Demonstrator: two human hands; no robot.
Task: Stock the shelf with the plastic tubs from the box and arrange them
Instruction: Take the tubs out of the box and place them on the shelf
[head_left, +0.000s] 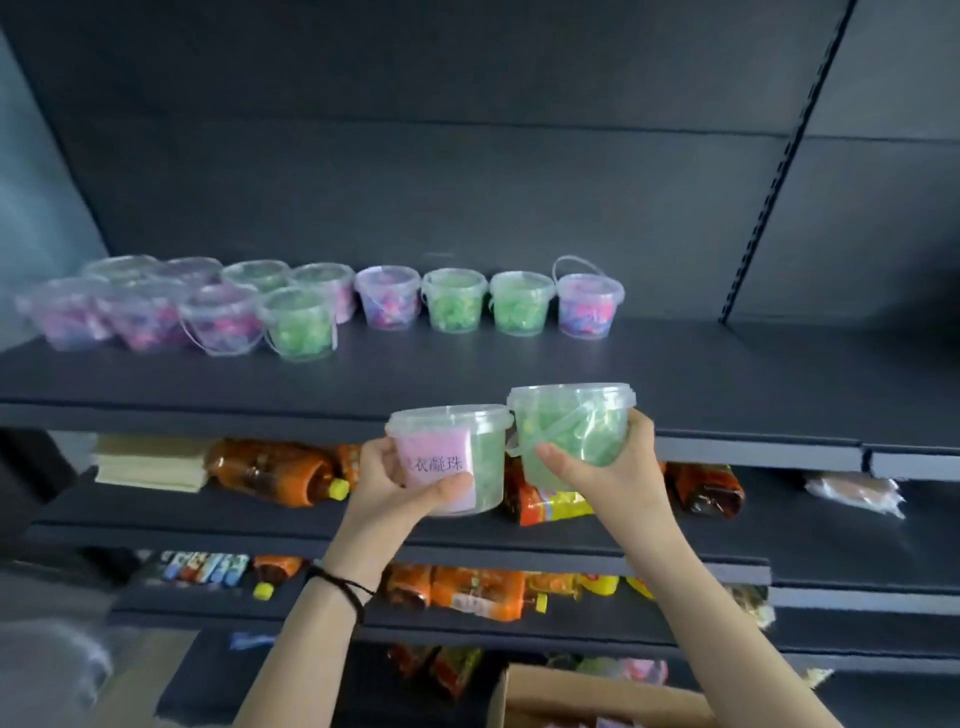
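Note:
My left hand (387, 480) grips a clear plastic tub with a pink label (452, 457) and green contents. My right hand (605, 467) grips a second clear tub of green beads (574, 421), slightly higher, its rim touching the first tub's rim. Both tubs hover just in front of the front edge of the top dark shelf (675, 374). On that shelf stand several lidded tubs, pink-purple ones at the left (150, 317) and a back row ending with a handled pink tub (588, 304). The cardboard box (561, 696) sits at the bottom.
Lower shelves hold lying bottles with yellow caps (275, 473), orange snack packs (550, 504) and a paper stack (150, 462). The top shelf's right half is bare up to an upright post (774, 197).

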